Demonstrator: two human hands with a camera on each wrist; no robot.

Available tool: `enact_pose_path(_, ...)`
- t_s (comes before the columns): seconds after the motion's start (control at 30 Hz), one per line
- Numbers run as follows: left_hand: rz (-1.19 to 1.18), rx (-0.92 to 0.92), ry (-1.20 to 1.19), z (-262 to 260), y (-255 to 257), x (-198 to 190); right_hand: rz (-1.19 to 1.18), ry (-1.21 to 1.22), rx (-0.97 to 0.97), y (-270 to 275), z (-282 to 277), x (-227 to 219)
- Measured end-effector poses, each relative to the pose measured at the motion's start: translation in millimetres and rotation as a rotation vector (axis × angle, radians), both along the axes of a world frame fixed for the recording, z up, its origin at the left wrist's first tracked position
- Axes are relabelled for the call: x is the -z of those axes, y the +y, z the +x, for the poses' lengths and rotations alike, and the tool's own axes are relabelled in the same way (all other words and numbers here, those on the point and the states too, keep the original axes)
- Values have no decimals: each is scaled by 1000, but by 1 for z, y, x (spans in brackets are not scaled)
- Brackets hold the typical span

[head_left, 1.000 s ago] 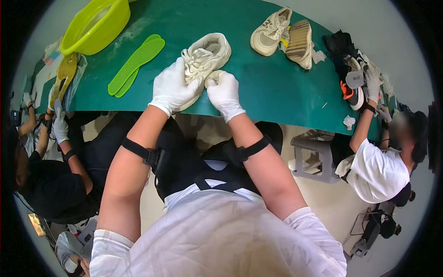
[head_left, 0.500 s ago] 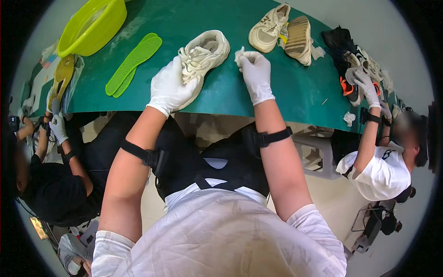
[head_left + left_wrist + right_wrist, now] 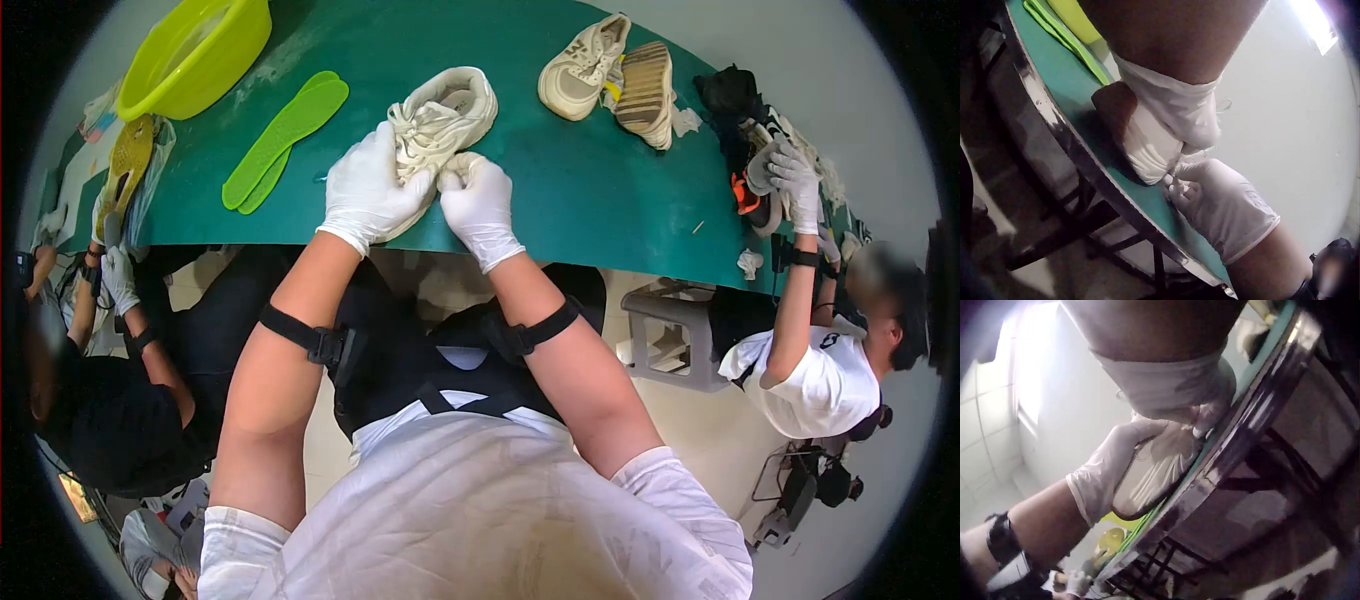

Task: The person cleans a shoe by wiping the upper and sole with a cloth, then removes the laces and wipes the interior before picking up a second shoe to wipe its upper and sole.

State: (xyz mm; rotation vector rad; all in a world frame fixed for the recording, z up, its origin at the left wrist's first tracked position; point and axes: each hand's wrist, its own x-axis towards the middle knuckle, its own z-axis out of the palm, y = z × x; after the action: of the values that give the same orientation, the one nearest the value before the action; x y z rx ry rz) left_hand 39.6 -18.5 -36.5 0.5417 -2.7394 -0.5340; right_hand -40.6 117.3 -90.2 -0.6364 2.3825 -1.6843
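A white lace-up sneaker [image 3: 445,120] stands near the table's front edge, its toe toward me. My gloved left hand [image 3: 372,190] grips the toe end from the left, thumb over the upper. At the sneaker's right side, my gloved right hand [image 3: 480,208] has its fingers curled, with a small white wad [image 3: 1197,432] pinched in the fingertips against the shoe. From the left wrist, the right hand [image 3: 1219,203] shows right at the sneaker's side [image 3: 1154,150]. Most of the wad is hidden by the fingers.
Two bright green insoles [image 3: 285,140] lie left of the sneaker, below a yellow-green basin [image 3: 195,60]. Another pair of sneakers [image 3: 585,70] lies at the back right, one sole [image 3: 645,95] turned up. People work at both sides; a grey stool [image 3: 675,335] stands right.
My right hand lifted away to the right with the white wad half a second ago, and is now back against the sneaker's side. My left hand keeps its grip.
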Motion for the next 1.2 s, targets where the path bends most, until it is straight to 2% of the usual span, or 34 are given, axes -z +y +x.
enact_pose_path(0.03, 4, 7, -5, 1, -1, -2, -4, 7, 3, 3, -4, -1)
enact_pose_path(0.1, 2, 4, -8, 0, -2, -1, 110, 40, -195, 13, -8, -2)
enact_pose_path(0.13, 3, -4, -13, -1, -2, 0, 108, 46, -188, 17, -8, -3)
enact_pose_path(0.2, 20, -7, -30, -1, -2, -2, 84, -60, -406, 27, -6, -7)
enact_pose_path(0.23, 41, -18, -57, 0, -1, -4, 80, -54, -402, 33, -4, -8)
enact_pose_path(0.33, 139, -1, -91, 3, 0, -15, -144, -298, -242, 55, -1, -22)
enact_pose_path(0.37, 137, 1, -92, 3, -1, -18, -133, -224, -171, 65, -6, -22)
enact_pose_path(0.43, 261, 186, -87, 4, -4, -23, -205, -199, -15, 85, -17, -19)
enact_pose_path(0.47, 263, 195, -89, 4, -8, -21, -171, -97, 51, 97, -26, -11)
enact_pose_path(0.53, -88, 282, 56, -1, -9, -27, -92, 106, 156, 123, -41, -2)
enact_pose_path(0.57, -119, 251, 24, 4, -3, -37, -57, 94, 204, 134, -48, 7)
enact_pose_path(0.63, -216, 243, 218, 8, 13, -70, -171, 52, 245, 146, -48, 25)
enact_pose_path(0.7, -146, 356, 425, 21, 42, -112, -126, 135, 220, 146, -40, 13)
enact_pose_path(0.77, 128, 538, 470, 43, 82, -163, -79, 209, 180, 146, -36, 18)
enact_pose_path(0.83, 15, 716, 257, 70, 110, -223, -281, 173, 179, 141, -44, 28)
enact_pose_path(0.87, 156, 757, 207, 77, 112, -222, -195, 132, 204, 144, -44, 22)
enact_pose_path(0.9, 312, 794, 140, 84, 113, -220, -291, 68, 170, 145, -45, 24)
enact_pose_path(0.97, 288, 765, 123, 91, 109, -218, -203, 130, 189, 149, -51, 33)
enact_pose_path(1.0, 264, 757, 120, 93, 108, -217, -139, 134, 200, 149, -47, 22)
enact_pose_path(1.1, 214, 745, 115, 98, 107, -212, -225, 93, 162, 150, -50, 29)
enact_pose_path(1.2, 169, 740, 120, 103, 108, -205, -206, 80, 167, 150, -49, 24)
